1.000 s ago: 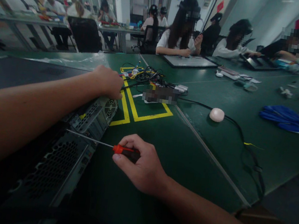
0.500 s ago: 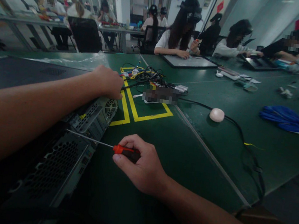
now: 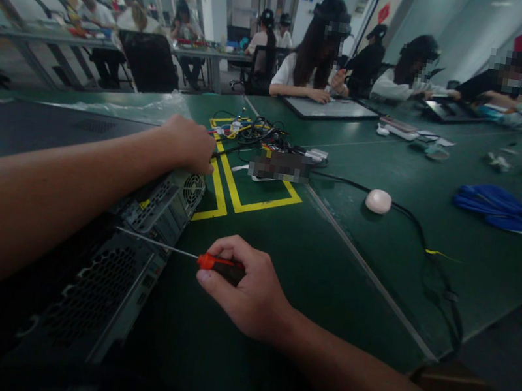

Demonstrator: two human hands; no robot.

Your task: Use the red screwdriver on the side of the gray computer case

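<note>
Head view: right hand (image 3: 249,296) fingers grip screwdriver (image 3: 211,261); left hand (image 3: 190,143) fingers curl over computer case (image 3: 133,254).

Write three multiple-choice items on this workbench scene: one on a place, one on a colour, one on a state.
1. Where does the left hand rest?
A. on the grey metal computer case
B. on the pale round mouse
C. on the blue cloth

2. What colour is the floor-marking tape on the green table?
A. white
B. yellow
C. red

3. How does the right hand stand?
A. open and flat
B. closed on the red-and-black-handled screwdriver
C. holding a cable

Key: 1 A, the hand sits on the case's far top edge; 2 B, yellow lines show; 3 B, fingers wrap the handle.
</note>
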